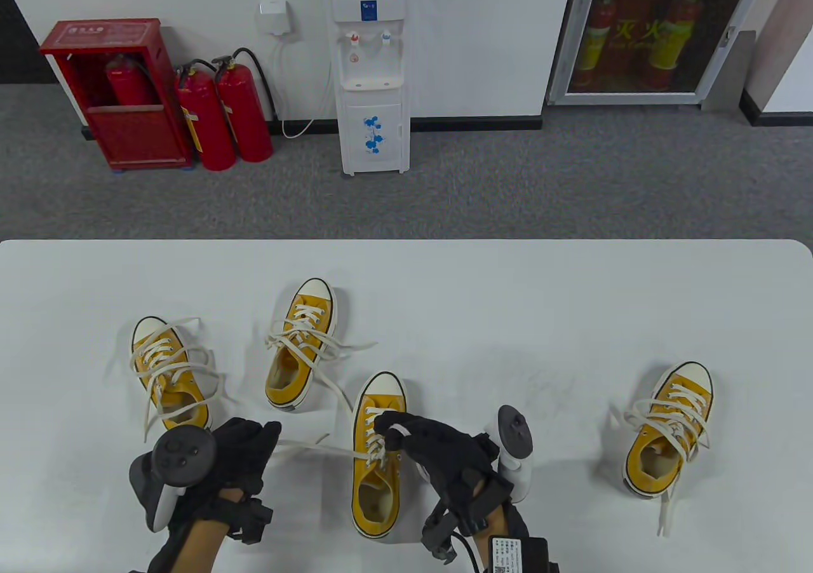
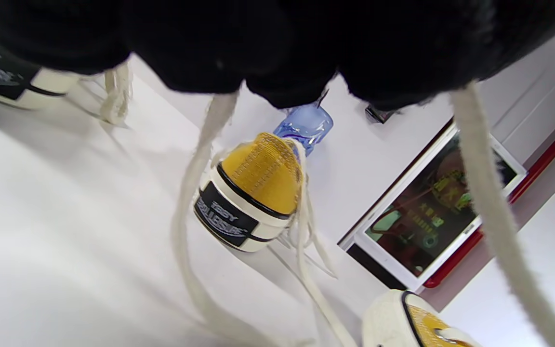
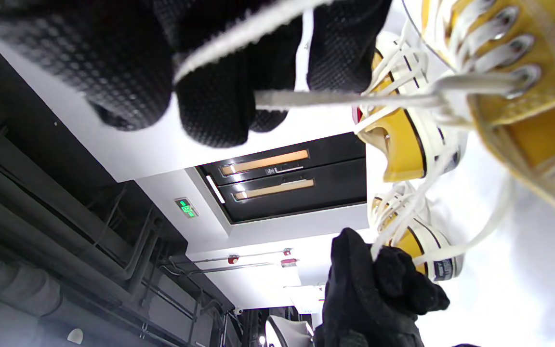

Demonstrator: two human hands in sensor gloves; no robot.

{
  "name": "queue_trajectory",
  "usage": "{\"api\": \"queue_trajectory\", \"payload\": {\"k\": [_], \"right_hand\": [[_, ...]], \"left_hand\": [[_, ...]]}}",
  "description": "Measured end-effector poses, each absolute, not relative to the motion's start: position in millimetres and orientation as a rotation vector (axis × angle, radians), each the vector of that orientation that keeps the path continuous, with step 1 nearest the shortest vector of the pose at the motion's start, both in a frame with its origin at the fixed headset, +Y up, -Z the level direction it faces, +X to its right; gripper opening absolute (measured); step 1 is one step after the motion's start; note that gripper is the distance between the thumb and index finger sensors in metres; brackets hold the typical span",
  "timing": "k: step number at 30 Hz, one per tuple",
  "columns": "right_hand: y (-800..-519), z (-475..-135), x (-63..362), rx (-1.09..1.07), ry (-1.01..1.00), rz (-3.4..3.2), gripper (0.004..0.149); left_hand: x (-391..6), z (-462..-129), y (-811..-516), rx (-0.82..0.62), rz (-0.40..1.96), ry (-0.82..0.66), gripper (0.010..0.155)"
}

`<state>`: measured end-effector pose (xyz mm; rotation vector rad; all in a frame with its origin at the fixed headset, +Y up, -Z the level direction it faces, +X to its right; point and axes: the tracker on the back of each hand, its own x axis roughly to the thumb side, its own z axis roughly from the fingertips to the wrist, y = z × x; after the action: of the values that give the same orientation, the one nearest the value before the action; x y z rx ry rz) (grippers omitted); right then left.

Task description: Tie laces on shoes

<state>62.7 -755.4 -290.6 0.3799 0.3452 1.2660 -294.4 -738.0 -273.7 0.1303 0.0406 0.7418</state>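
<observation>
Both hands work at one yellow sneaker, the nearest shoe (image 1: 378,452), which sits on the white table (image 1: 508,293) toe pointing away from the person. Right hand (image 1: 432,449), in a black glove, hovers over that shoe's upper eyelets, fingers curled, pinching a cream lace (image 3: 335,99) that runs taut from the eyelets into its fingertips. Left hand (image 1: 244,449), also gloved, lies to the left of the nearest shoe with its fingers curled around the other lace end (image 1: 311,449), which stretches in a nearly straight line from the hand to the shoe's eyelets. Each hand carries one tracker on its back, two in all.

Four yellow sneakers with white toe caps are on the table. Beyond and left of the nearest shoe stands a second sneaker (image 1: 302,344), its laces loose and trailing toward the nearest shoe. Farther left is a third sneaker (image 1: 168,370), laces spread loosely over it. Well to the right of the nearest shoe is the fourth sneaker (image 1: 670,430), laces slack, one end trailing off its heel.

Past the table, three red fire extinguishers (image 1: 222,115) stand left of one white water dispenser (image 1: 371,71).
</observation>
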Motion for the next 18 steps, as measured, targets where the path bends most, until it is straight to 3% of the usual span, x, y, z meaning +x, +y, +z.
{"api": "queue_trajectory", "payload": {"k": [10,18], "right_hand": [[-750,-286,53,0.377,0.299,1.512,0.054],[-750,-282,44,0.360,0.266,1.751,0.057]], "left_hand": [[-276,-272,-745,0.042,1.227,-0.117,0.039],[-256,-266,-739,0.032,1.426,-0.286,0.044]]}}
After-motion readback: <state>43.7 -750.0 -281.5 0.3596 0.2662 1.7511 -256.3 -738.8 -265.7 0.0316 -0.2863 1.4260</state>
